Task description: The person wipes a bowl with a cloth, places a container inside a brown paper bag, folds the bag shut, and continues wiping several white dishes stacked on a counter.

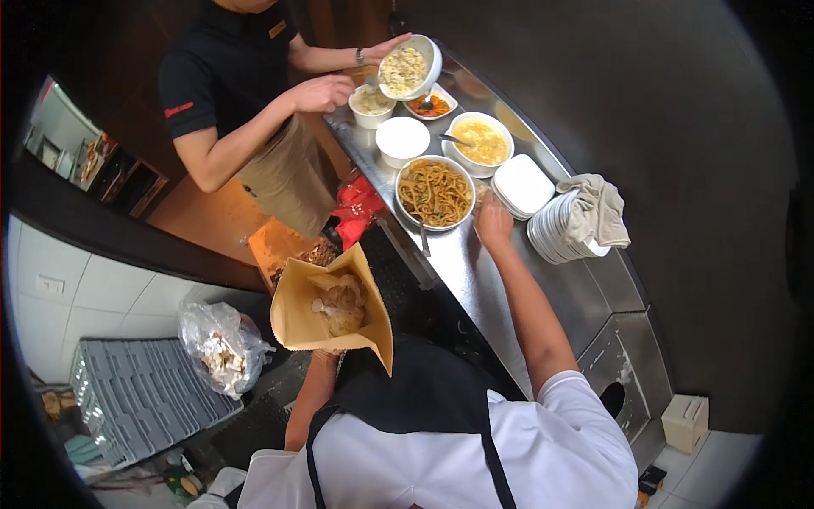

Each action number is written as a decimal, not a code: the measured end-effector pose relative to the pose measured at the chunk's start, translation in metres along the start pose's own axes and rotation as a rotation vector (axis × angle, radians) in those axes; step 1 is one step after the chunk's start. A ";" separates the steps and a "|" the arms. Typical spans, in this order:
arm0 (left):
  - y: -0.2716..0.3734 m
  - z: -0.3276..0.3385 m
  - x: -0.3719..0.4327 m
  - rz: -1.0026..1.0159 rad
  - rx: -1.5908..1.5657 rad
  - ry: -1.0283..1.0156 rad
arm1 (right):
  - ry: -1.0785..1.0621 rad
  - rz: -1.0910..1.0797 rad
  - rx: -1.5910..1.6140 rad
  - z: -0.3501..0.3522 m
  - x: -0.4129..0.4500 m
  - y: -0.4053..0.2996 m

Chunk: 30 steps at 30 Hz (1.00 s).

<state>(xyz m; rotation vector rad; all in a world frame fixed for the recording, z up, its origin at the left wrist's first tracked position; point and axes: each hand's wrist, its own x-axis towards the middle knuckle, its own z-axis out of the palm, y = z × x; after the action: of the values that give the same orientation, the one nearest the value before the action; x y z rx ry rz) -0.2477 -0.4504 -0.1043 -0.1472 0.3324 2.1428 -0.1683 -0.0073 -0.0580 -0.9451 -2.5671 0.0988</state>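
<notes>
My left hand [327,355] grips an upright brown paper bag [379,318] from its near side, with most of the hand hidden behind it. The bag gapes at the top and shows tied clear plastic bags of food [343,305] inside. Over the steel counter, my right hand [495,219] reaches between a bowl of noodles [435,194] and a stack of square white plates [524,184]. A small translucent item [483,192] lies at its fingertips; whether the fingers are closed on it is unclear. A spoon [424,239] sticks out of the noodle bowl.
Opposite, a co-worker [216,83] tips a bowl of rice [406,69] and spoons into a paper tub [372,108]. Soup [480,143], a lidded tub [402,139] and a red-orange dish [429,105] stand nearby. A cloth [594,210] covers stacked plates [553,232]. Grey crates [152,394] stand left.
</notes>
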 end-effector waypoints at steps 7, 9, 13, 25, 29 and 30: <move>-0.001 -0.006 0.004 0.054 -0.042 -0.080 | 0.000 0.055 -0.045 -0.003 -0.020 0.061; 0.005 -0.009 -0.002 0.102 -0.090 -0.054 | -0.020 0.023 0.009 -0.044 -0.034 0.053; 0.015 0.008 -0.001 0.072 -0.082 -0.024 | 0.006 0.051 0.336 -0.190 -0.042 -0.006; 0.021 0.014 0.015 -0.027 -0.132 -0.102 | -0.201 -0.678 0.678 -0.340 -0.057 -0.253; 0.014 0.002 0.014 -0.039 -0.109 -0.075 | -0.287 -0.863 0.584 -0.315 -0.061 -0.274; 0.014 0.000 0.015 -0.054 -0.100 -0.068 | -0.191 -0.821 0.699 -0.317 -0.062 -0.276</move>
<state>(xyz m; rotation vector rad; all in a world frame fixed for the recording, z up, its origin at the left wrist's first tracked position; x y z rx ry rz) -0.2674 -0.4461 -0.1055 -0.1382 0.1797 2.1062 -0.1687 -0.2817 0.2669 0.3875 -2.5602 0.7989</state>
